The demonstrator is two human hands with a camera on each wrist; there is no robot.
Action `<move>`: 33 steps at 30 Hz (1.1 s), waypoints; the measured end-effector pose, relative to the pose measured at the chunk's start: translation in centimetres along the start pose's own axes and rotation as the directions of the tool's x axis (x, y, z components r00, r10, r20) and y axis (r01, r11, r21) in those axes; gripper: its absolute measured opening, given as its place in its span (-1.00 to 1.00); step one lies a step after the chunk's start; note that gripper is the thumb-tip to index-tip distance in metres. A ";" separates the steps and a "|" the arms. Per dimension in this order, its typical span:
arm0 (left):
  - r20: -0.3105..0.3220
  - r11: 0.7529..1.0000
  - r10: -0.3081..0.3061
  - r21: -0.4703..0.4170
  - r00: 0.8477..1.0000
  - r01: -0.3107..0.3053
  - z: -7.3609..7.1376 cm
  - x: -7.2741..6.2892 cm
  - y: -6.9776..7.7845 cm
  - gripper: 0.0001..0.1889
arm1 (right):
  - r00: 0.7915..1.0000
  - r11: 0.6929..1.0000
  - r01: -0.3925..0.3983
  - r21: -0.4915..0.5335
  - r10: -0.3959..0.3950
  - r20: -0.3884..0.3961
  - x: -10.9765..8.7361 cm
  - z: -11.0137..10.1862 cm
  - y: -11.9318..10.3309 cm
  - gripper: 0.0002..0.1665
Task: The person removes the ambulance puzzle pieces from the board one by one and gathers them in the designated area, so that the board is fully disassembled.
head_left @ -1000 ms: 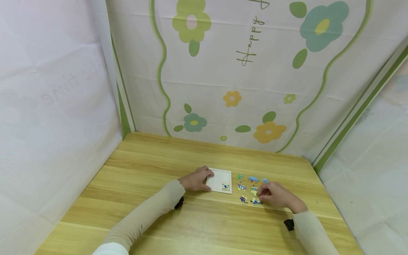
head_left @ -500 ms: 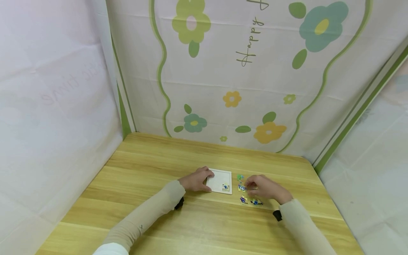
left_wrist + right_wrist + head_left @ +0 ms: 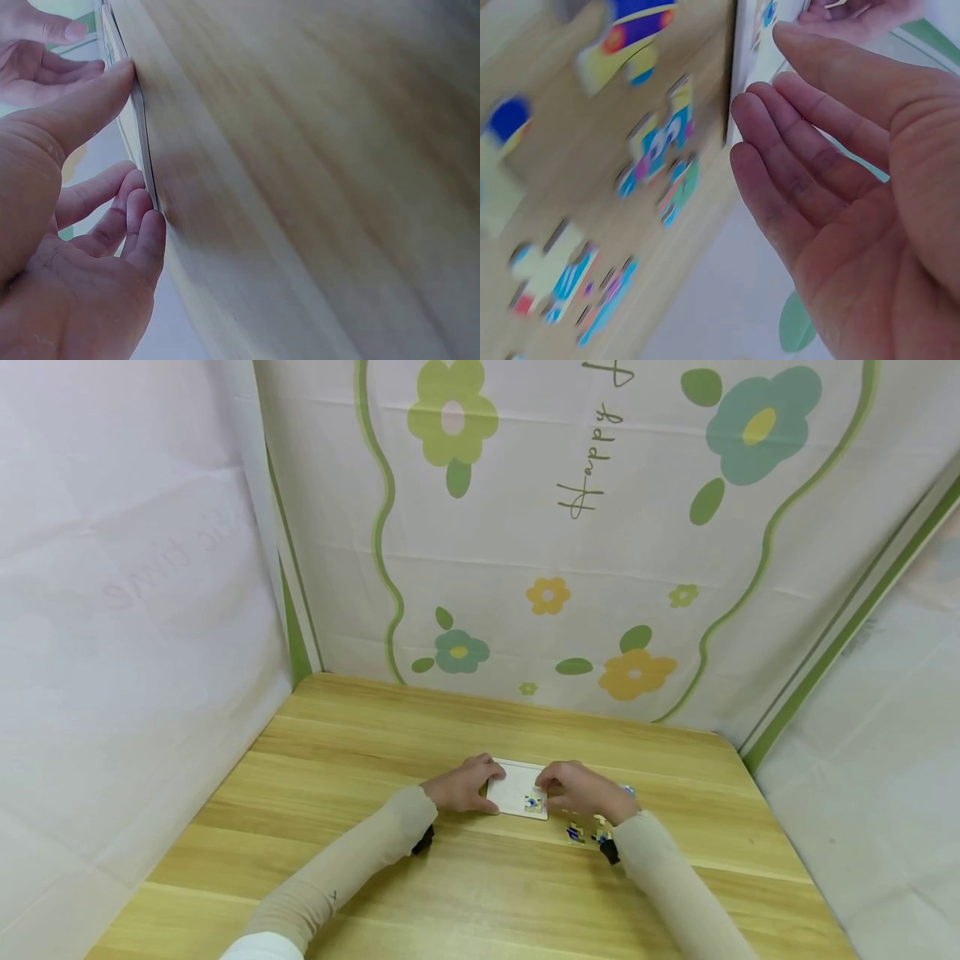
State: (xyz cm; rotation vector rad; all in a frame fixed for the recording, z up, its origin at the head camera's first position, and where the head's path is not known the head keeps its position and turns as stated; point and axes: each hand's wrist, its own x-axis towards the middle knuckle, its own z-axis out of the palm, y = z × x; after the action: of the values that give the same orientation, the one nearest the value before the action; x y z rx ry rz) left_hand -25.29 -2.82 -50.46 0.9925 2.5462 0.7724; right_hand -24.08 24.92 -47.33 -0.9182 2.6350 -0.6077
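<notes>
My left hand (image 3: 463, 785) holds the left side of a white puzzle tray (image 3: 512, 795). In the left wrist view its thumb and fingertips (image 3: 146, 232) meet the tray's edge (image 3: 145, 135). One jigsaw piece (image 3: 533, 803) lies inside the tray at the near right corner. My right hand (image 3: 573, 787) is at the tray's right edge. Seen from the right wrist, its thumb stands apart from bent, relaxed fingers (image 3: 746, 112), with no piece visible between them. The fingertips overlap the tray's edge (image 3: 739, 60); whether they touch it is unclear.
Several colourful jigsaw pieces (image 3: 660, 139) lie loose to the right of the tray, partly hidden from the head camera by my right forearm. The wooden table (image 3: 480, 893) runs back to a flower-patterned curtain (image 3: 525, 543), with pale cloth on both sides.
My right hand has moved left from the loose pieces to the tray's right edge, and now covers some pieces. The left hand and the tray have stayed in place.
</notes>
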 end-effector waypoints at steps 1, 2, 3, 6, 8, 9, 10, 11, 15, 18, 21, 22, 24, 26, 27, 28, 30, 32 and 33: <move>-0.001 1.000 0.001 0.000 1.000 -0.001 0.0 0.0 0.0 -0.34 | 1.000 1.000 0.007 -0.002 -0.007 0.002 0.3 0.0 -0.1 -0.68; -0.001 1.000 0.002 -0.002 1.000 -0.002 0.0 0.0 -0.1 -0.35 | 1.000 1.000 0.014 -0.007 -0.014 0.003 0.5 0.1 -0.2 -0.68; -0.001 1.000 0.003 -0.002 1.000 -0.003 0.0 0.1 -0.1 -0.35 | 1.000 1.000 0.019 -0.013 -0.019 0.006 0.7 0.2 -0.3 -0.68; -0.004 1.000 0.003 -0.006 1.000 -0.003 0.1 0.1 -0.3 -0.35 | 0.999 0.999 0.041 -0.035 -0.040 0.011 1.3 0.4 -0.5 -0.72; -0.005 1.000 0.003 -0.010 1.000 -0.003 0.1 0.1 -0.3 -0.35 | 0.999 0.997 0.048 -0.056 -0.047 0.012 1.6 0.5 -0.5 -0.75; -0.005 1.000 0.003 -0.010 1.000 -0.003 0.1 0.1 -0.3 -0.35 | 0.999 0.996 0.050 -0.067 -0.050 0.010 1.7 0.6 -0.6 -0.76; -0.005 1.000 0.004 -0.010 1.000 -0.004 0.1 0.1 -0.3 -0.35 | 0.999 0.996 0.049 -0.077 -0.048 0.009 1.7 0.7 -0.6 -0.77; -0.004 1.000 0.006 -0.008 1.000 -0.006 0.1 0.1 -0.3 -0.35 | 0.999 0.995 0.045 -0.084 -0.045 0.006 1.8 0.8 -0.6 -0.76; -0.003 1.000 0.012 -0.007 1.000 -0.012 0.1 0.1 -0.4 -0.35 | 1.000 0.996 0.019 -0.090 -0.019 0.002 1.8 1.1 -0.6 -0.77; -0.002 1.000 0.009 -0.011 1.000 -0.009 0.1 0.1 -0.4 -0.35 | 1.000 0.996 0.009 -0.084 -0.008 0.001 1.8 1.2 -0.5 -0.80; -0.002 1.000 0.006 -0.017 1.000 -0.006 0.0 0.1 -0.4 -0.34 | 1.000 0.997 0.009 -0.080 -0.009 -0.003 1.8 1.2 -0.5 -0.83; -0.002 1.000 0.005 -0.018 1.000 -0.005 0.0 0.0 -0.4 -0.34 | 1.000 0.997 0.003 -0.080 -0.003 -0.004 1.8 1.2 -0.5 -0.83; -0.001 1.000 0.006 -0.020 1.000 -0.006 0.0 0.0 -0.4 -0.34 | 1.000 0.997 0.002 -0.077 -0.002 -0.002 1.9 1.2 -0.4 -0.84; 0.000 1.000 0.008 -0.018 1.000 -0.008 0.0 0.0 -0.4 -0.34 | 1.000 0.997 0.001 -0.072 -0.001 0.002 1.9 1.2 -0.5 -0.84; 0.000 1.000 0.008 -0.015 1.000 -0.008 0.0 0.0 -0.4 -0.34 | 1.000 0.997 -0.001 -0.071 0.001 0.004 2.0 1.1 -0.6 -0.85; 0.000 1.000 0.009 -0.011 1.000 -0.009 0.1 0.0 -0.4 -0.34 | 1.000 0.997 -0.002 -0.072 0.002 0.005 2.0 1.1 -0.7 -0.85; 0.000 1.000 0.011 -0.003 1.000 -0.011 0.1 0.0 -0.4 -0.33 | 1.000 0.998 0.000 -0.071 0.000 0.006 2.0 0.9 -0.9 -0.87; -0.001 1.000 0.011 0.001 1.000 -0.011 0.1 0.0 -0.4 -0.34 | 1.000 0.998 -0.001 -0.069 0.002 0.003 1.9 0.7 -1.1 -0.87; -0.002 1.000 0.011 0.002 1.000 -0.011 0.1 0.1 -0.4 -0.34 | 1.000 0.998 -0.003 -0.064 0.003 0.002 1.9 0.6 -1.1 -0.88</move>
State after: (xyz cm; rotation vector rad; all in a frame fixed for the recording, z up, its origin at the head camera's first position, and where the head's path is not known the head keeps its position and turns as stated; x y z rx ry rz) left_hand -25.52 -3.02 -50.81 1.0075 2.5454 0.7746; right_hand -24.70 22.71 -47.55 -0.9329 2.6677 -0.5237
